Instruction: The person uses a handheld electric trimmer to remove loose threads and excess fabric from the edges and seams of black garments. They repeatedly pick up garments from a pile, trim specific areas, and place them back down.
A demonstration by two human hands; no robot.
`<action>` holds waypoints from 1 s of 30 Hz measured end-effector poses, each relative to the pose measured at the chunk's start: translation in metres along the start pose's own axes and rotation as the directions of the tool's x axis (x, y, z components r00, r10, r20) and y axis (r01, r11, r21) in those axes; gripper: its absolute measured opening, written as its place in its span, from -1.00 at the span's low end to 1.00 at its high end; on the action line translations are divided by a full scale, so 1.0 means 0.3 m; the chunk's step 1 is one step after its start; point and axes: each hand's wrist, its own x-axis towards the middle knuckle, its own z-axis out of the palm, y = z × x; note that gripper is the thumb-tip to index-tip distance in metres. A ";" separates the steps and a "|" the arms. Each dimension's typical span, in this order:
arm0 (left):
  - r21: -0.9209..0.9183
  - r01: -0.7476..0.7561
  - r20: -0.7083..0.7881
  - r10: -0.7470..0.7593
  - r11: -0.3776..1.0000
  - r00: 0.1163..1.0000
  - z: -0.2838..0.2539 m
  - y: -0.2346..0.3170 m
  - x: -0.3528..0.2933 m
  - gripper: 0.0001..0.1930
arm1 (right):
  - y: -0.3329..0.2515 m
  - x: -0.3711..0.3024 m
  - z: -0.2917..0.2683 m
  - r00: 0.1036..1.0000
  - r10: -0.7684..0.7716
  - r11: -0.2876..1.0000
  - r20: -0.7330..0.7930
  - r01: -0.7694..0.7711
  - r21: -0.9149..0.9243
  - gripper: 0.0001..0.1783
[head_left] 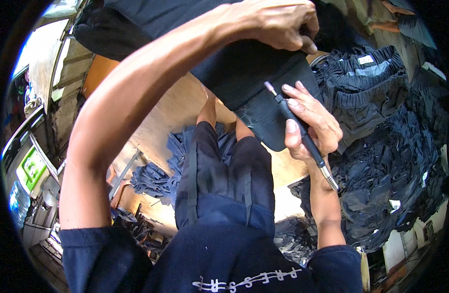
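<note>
A large piece of black fabric [256, 73] hangs down in front of me, its lower corner rounded and pale lines running near its edge. My left hand [283, 24] reaches across the top with curled fingers, gripping the fabric near its right side. Between the fingers and thumb of my right hand [315, 119] is a black pen-shaped marking pencil [302, 129]. Its pale purple tip points up and left over the fabric, and its silver end slants down across my wrist. Whether the tip touches the fabric I cannot tell.
Dark trousers with an elastic waist [366, 83] lie at the right, above a big heap of dark garments [390, 171]. Blue garments [153, 178] are on the floor near my legs. At the left stands a green-and-white container [31, 166]. Another person's arm [385, 25] shows far right.
</note>
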 end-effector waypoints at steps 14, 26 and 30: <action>-0.060 -0.008 -0.005 0.008 0.998 1.000 0.004 -0.004 -0.018 -0.79 | -0.002 -0.022 0.033 0.997 -0.081 0.994 0.012 0.082 -0.071 -0.72; -0.051 -0.030 0.021 0.031 0.998 0.999 -0.010 -0.002 -0.006 -0.79 | -0.017 -0.009 0.047 0.987 -0.096 0.995 0.127 0.094 0.017 -0.71; -0.080 -0.012 -0.002 0.012 0.997 1.000 0.004 0.000 -0.003 -0.79 | -0.030 0.004 0.041 0.979 -0.091 0.996 0.185 0.087 0.029 -0.72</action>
